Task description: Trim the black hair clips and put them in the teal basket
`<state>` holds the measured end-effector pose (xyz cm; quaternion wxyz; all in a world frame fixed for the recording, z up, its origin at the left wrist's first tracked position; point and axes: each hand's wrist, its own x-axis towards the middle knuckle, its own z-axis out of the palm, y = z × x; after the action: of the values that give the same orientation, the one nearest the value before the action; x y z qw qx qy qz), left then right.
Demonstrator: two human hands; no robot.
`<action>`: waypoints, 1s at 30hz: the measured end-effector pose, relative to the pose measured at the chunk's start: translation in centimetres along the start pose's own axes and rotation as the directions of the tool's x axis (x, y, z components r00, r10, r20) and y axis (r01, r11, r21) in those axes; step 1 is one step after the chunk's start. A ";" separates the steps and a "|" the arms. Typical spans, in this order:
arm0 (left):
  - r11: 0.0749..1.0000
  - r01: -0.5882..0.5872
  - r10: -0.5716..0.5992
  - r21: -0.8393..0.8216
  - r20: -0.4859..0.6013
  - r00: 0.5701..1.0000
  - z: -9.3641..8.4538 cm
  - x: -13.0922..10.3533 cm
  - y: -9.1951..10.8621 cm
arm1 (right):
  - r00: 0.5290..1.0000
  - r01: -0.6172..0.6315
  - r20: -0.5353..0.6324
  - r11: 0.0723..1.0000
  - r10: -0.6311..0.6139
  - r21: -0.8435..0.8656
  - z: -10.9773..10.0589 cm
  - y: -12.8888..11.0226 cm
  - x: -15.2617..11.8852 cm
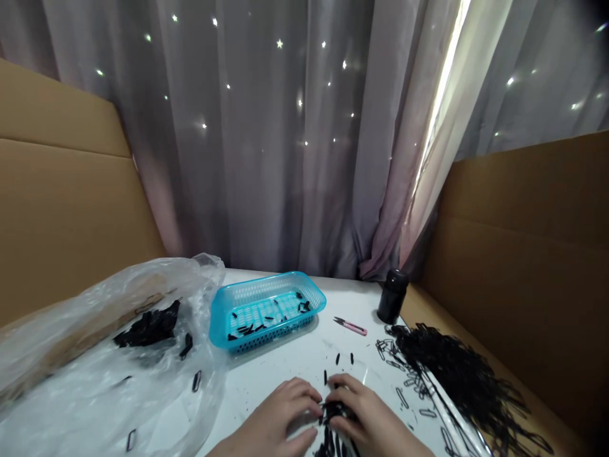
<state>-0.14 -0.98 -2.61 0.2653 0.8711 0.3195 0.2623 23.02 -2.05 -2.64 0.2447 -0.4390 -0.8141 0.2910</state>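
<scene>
My left hand [281, 419] lies palm down at the front of the white table, its fingers bent and its thumb apart from them. Its fingertips reach the edge of a small heap of short black strips [328, 441]. My right hand [368, 412] curls over the same heap, with dark pieces between its thumb and fingers; exactly what it grips is partly hidden. Just beyond the fingers lie a few loose black strips [337, 358]. A blue plastic basket [269, 333] behind my hands holds several similar strips on its bottom. Pink-handled thread snips [351, 326] rest to its right.
Thin black loops [451, 362] form a large tangled pile at right, beside white rods [447, 409]. A dark lidded bottle [392, 296] stands behind them. Clear plastic sheeting [109, 393] covers the left side, with a black bundle [151, 325]. Cardboard walls [61, 190] flank the table.
</scene>
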 end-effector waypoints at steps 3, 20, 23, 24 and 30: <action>0.999 -0.037 0.037 0.019 -0.006 0.999 0.1 0.0 -0.2 | 0.999 0.009 -0.046 0.997 -0.005 0.073 0.0 0.0 0.3; 0.980 -0.147 0.146 0.131 0.017 0.989 0.4 -0.3 -1.8 | 0.994 -0.017 -0.112 1.000 0.014 -0.024 0.4 -0.3 0.4; 0.974 -0.188 0.189 0.124 0.000 0.982 0.3 -0.2 -1.8 | 0.991 -0.029 -0.132 0.998 0.037 0.063 0.5 -0.7 0.3; 0.974 -0.190 0.191 0.123 0.000 0.982 0.3 -0.2 -1.7 | 0.988 -0.034 -0.147 0.995 0.047 0.090 0.6 -0.9 0.2; 0.980 -0.155 0.152 0.125 0.032 0.988 0.5 -0.3 -1.4 | 0.961 -0.168 -0.187 0.966 0.206 0.198 1.5 -1.3 0.1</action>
<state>-0.61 -0.45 -3.94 0.1917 0.9112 0.2642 0.2513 21.24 -2.90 -2.83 0.3379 -0.5180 -0.7093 0.3382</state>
